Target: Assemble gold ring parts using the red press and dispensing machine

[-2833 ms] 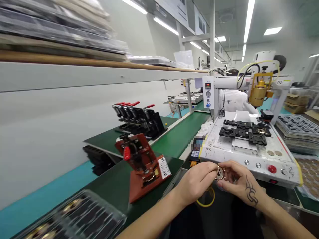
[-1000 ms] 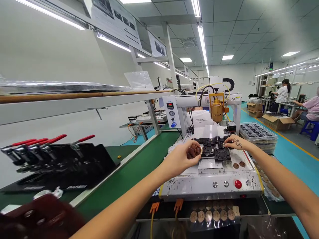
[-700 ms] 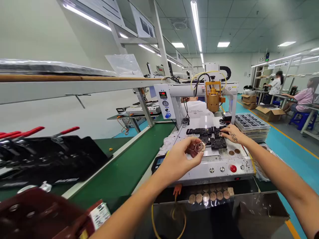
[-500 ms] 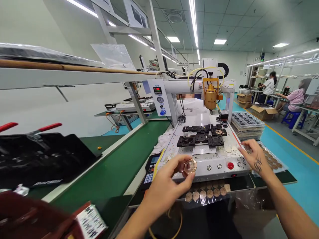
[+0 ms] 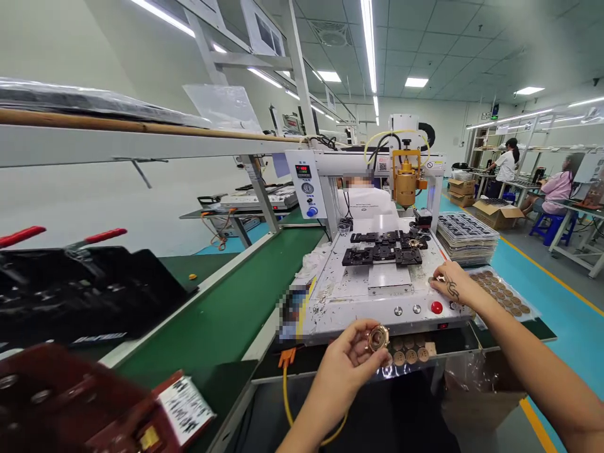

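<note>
My left hand (image 5: 346,358) pinches a round copper-coloured metal ring-shaped part (image 5: 378,338) between thumb and fingers, in front of the machine's front panel. At the right side of the white machine bed (image 5: 330,308), my right hand (image 5: 450,283) reaches down with its fingertips together on the surface. What lies under those fingertips is too small and covered to make out. Behind the hands, black fixture blocks (image 5: 382,251) stand on the bed, and one at the right bears a copper-coloured ring (image 5: 414,243). Round brown discs (image 5: 410,357) lie in a row below the front panel, partly behind my left hand.
A gold dispensing head (image 5: 404,185) hangs over the bed. A red button (image 5: 436,307) sits on the front panel. To the right are a sheet of brown discs (image 5: 503,292) and stacked trays (image 5: 467,236). A green bench (image 5: 221,302) runs along the left. Other people sit farther back.
My right hand has moved left and onto the bed, over where pale discs lay. My left hand has shifted right and down with the ring-shaped part still in it.
</note>
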`<state>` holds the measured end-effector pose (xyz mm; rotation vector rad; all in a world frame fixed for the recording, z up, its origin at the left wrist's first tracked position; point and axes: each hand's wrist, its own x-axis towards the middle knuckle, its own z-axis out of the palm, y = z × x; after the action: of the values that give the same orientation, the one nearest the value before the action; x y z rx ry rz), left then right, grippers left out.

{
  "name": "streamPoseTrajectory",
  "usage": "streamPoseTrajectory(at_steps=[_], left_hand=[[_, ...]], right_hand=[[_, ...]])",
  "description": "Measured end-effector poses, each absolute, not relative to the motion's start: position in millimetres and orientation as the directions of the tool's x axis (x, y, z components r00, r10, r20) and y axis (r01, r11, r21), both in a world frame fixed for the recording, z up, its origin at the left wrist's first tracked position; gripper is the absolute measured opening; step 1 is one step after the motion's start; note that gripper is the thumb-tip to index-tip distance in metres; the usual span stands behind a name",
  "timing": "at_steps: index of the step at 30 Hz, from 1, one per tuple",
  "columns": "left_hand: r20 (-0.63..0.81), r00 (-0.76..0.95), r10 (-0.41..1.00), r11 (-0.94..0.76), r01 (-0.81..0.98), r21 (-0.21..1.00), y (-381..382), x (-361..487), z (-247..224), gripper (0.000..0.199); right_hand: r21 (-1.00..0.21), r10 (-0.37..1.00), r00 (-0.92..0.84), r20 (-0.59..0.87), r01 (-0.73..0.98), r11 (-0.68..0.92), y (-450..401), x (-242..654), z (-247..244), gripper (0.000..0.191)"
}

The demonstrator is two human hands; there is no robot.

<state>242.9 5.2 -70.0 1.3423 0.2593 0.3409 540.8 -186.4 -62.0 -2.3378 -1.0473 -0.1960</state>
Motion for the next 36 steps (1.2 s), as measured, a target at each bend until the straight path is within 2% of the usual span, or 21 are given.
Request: streamPoseTrajectory(at_steps=[5, 8, 12, 18, 22, 24, 27, 29, 36], left_hand=[[-0.047, 0.890, 0.454, 0.333, -0.121, 0.935, 0, 231, -90, 0.060], [-0.094, 0.882, 0.462, 0.386, -0.104, 0.917, -6, 222, -90, 0.062], [-0.136, 0.892, 0.430, 0.452, -0.083, 0.888, -12, 216, -87, 0.066], [-0.193, 0.906, 0.376, 0.543, -0.047, 0.839, -9, 203, -87, 0.059], [-0.225, 0.898, 0.379, 0.591, -0.048, 0.805, -8, 189, -87, 0.056], [-0.252, 0.885, 0.391, 0.623, -0.053, 0.781, -9, 183, -90, 0.057], [-0.275, 0.880, 0.388, 0.670, -0.065, 0.740, -14, 176, -98, 0.059], [-0.275, 0.879, 0.390, 0.687, -0.078, 0.723, -18, 172, -104, 0.058], [-0.264, 0.868, 0.420, 0.682, -0.110, 0.723, -32, 160, -114, 0.049]], right_hand=[[-0.506, 0.709, 0.694, 0.124, 0.659, -0.556, -179, 557, -57, 0.022], [-0.544, 0.725, 0.686, 0.060, 0.631, -0.553, -180, 559, -52, 0.025], [-0.567, 0.718, 0.694, 0.057, 0.614, -0.549, -178, 555, -44, 0.020], [-0.605, 0.698, 0.710, 0.094, 0.598, -0.526, -176, 542, -27, 0.019], [-0.651, 0.739, 0.661, 0.129, 0.619, -0.439, -186, 504, -14, 0.024], [-0.714, 0.778, 0.614, 0.131, 0.603, -0.356, -190, 472, -18, 0.028], [-0.889, 0.801, 0.584, 0.130, 0.427, -0.166, -192, 414, -38, 0.033], [-0.956, 0.782, 0.610, 0.126, 0.284, -0.068, -190, 379, -56, 0.035], [-1.000, 0.749, 0.663, 0.018, 0.012, 0.014, -175, 332, -107, 0.041]])
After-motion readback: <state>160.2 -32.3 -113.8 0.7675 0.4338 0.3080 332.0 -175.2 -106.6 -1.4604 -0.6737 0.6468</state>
